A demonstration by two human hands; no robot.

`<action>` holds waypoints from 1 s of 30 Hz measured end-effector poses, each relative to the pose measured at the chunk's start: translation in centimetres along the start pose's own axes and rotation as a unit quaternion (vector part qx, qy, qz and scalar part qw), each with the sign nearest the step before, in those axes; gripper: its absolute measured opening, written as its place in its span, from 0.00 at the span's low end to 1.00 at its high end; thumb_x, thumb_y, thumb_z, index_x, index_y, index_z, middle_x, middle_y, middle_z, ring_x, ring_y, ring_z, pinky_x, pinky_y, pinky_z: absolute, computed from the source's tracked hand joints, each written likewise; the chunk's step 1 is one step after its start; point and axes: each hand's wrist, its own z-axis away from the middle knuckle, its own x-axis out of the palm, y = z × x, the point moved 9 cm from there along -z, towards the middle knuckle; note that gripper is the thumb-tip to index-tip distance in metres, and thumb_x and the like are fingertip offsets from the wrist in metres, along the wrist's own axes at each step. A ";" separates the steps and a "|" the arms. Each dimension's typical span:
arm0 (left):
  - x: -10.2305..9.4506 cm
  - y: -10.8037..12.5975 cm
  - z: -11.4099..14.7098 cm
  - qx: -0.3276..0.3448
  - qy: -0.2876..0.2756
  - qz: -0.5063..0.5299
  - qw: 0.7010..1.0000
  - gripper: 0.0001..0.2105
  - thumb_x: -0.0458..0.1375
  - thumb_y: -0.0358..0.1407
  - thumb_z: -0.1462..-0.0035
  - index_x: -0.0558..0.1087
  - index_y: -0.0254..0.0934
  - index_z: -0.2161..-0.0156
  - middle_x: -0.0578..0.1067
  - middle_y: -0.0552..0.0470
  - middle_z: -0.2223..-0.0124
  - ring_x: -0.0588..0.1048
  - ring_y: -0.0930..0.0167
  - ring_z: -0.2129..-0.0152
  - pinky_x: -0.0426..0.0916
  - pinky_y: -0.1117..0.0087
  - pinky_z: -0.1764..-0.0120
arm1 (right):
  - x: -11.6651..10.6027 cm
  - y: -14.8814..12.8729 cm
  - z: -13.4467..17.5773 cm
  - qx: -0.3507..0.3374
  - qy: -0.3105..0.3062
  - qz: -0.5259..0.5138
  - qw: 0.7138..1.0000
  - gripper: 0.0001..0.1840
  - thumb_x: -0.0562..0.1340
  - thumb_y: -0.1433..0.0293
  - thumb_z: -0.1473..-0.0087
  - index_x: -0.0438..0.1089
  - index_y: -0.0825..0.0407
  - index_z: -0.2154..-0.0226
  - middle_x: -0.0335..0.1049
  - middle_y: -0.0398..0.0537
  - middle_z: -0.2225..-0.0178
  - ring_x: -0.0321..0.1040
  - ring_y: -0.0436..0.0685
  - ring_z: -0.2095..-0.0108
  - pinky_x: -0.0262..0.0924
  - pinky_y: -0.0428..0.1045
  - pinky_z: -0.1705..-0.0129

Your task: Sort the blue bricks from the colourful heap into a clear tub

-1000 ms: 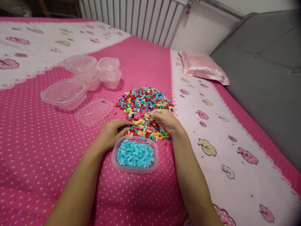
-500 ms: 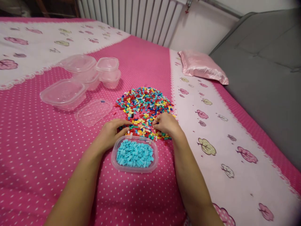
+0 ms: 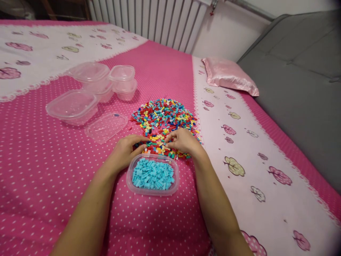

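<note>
A spread pile of small mixed-colour building bricks (image 3: 166, 113) lies on the pink dotted bedspread (image 3: 157, 220). At the pile's near left edge rests my left hand (image 3: 128, 149), thumb and forefinger apart, with no brick visible between them. My right hand (image 3: 182, 142) is over the near right part of the pile, its thumb and forefinger close together among the bricks; anything between the tips is too small to make out. Just in front of both hands stands a clear plastic container (image 3: 174, 188) holding many light blue bricks (image 3: 152, 174).
Clear lidded containers (image 3: 71, 105) stand at the back left, some stacked (image 3: 122, 81). A loose clear lid (image 3: 106, 126) lies flat left of the pile. Farther off are a pink pillow (image 3: 229, 76), a grey headboard (image 3: 298, 71) and a white radiator (image 3: 149, 21).
My right hand has shifted a little to the left over the bricks, toward my left hand. My left hand and the container of blue bricks look unmoved.
</note>
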 end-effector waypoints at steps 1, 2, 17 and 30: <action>0.0 0.0 0.0 -0.003 -0.001 0.000 1.000 0.17 0.54 0.43 0.44 0.78 0.35 0.56 0.79 0.43 0.57 0.76 0.62 0.63 0.69 0.61 0.56 | 0.2 -0.1 0.0 0.004 -0.002 0.007 1.000 0.10 0.69 0.66 0.58 0.79 0.47 0.68 0.72 0.42 0.78 0.63 0.49 0.77 0.50 0.45 0.74; 0.0 0.0 0.0 -0.004 -0.002 0.000 1.000 0.17 0.54 0.43 0.44 0.78 0.35 0.56 0.79 0.43 0.57 0.76 0.62 0.63 0.69 0.61 0.56 | 0.3 -0.1 -0.1 0.007 -0.005 0.012 1.000 0.10 0.69 0.66 0.58 0.80 0.47 0.68 0.72 0.42 0.78 0.64 0.50 0.76 0.51 0.45 0.74; -0.1 -0.8 -0.1 0.004 0.029 -0.019 0.999 0.18 0.46 0.35 0.42 0.78 0.33 0.57 0.79 0.43 0.57 0.76 0.63 0.61 0.70 0.59 0.54 | 0.7 -1.3 0.2 -0.012 -0.014 0.083 0.996 0.12 0.66 0.70 0.55 0.79 0.44 0.64 0.76 0.43 0.69 0.67 0.50 0.72 0.53 0.44 0.71; -1.9 -0.7 0.1 0.008 0.122 -0.043 0.992 0.17 0.46 0.33 0.42 0.78 0.33 0.60 0.79 0.45 0.57 0.76 0.65 0.60 0.69 0.63 0.54 | 0.0 -0.1 -0.6 -0.029 0.049 -0.314 0.948 0.08 0.68 0.67 0.57 0.74 0.55 0.73 0.61 0.36 0.82 0.54 0.44 0.80 0.47 0.42 0.76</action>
